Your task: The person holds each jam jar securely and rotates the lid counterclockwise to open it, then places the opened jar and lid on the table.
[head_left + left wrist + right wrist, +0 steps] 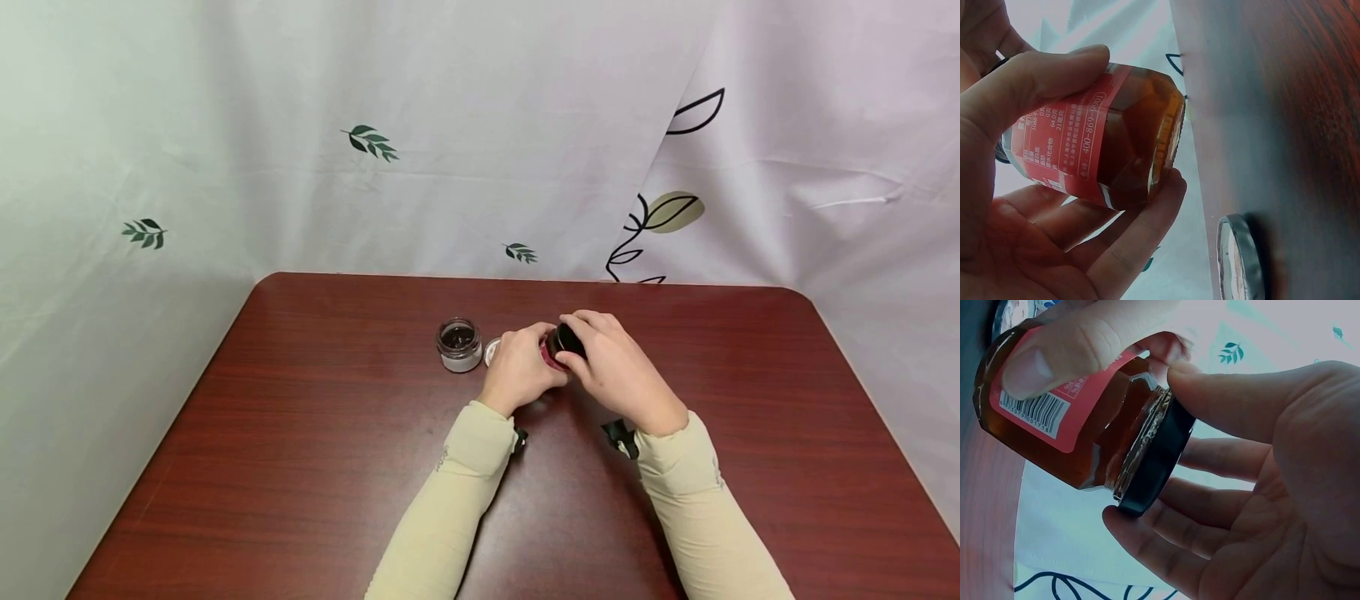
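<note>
My left hand (519,367) grips a faceted glass jar (1132,134) of amber-brown contents with a red printed label (1079,387). The jar is held tilted above the table, its base toward the left. Around the rim of its black lid (1159,459) are the fingertips and thumb of my right hand (621,367). Gold-toned threading shows between lid and glass in the right wrist view; whether the lid is loose, I cannot tell. Left of the hands, a lidless glass jar (459,357) with dark contents stands upright.
A loose round lid (1240,262) lies on the reddish-brown wooden table (315,433), partly hidden behind my left hand in the head view. White cloth (450,208) with leaf prints hangs behind the table and along its sides.
</note>
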Demonstrator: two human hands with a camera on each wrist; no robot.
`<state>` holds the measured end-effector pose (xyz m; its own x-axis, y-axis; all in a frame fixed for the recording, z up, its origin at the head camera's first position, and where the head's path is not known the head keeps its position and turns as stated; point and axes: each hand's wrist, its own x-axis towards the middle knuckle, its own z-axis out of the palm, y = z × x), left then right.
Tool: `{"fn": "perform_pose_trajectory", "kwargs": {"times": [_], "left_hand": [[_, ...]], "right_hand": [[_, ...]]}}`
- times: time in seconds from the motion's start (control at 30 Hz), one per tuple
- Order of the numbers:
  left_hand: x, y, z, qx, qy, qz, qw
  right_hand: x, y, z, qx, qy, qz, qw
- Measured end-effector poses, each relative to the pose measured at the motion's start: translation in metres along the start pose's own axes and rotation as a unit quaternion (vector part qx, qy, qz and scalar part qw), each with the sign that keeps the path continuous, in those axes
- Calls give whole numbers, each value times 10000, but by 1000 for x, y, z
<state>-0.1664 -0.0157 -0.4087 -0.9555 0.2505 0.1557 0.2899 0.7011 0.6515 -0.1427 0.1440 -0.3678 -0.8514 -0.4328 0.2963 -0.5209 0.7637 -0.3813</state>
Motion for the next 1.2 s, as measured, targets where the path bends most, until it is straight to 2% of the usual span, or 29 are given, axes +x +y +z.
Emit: {"fn": "perform_pose_trajectory", "kwargs": {"times": [1.2], "left_hand": [[1, -1, 1, 72, -33, 61, 10000]], "right_hand": [[0, 3, -1, 30, -95, -126, 9999]]}}
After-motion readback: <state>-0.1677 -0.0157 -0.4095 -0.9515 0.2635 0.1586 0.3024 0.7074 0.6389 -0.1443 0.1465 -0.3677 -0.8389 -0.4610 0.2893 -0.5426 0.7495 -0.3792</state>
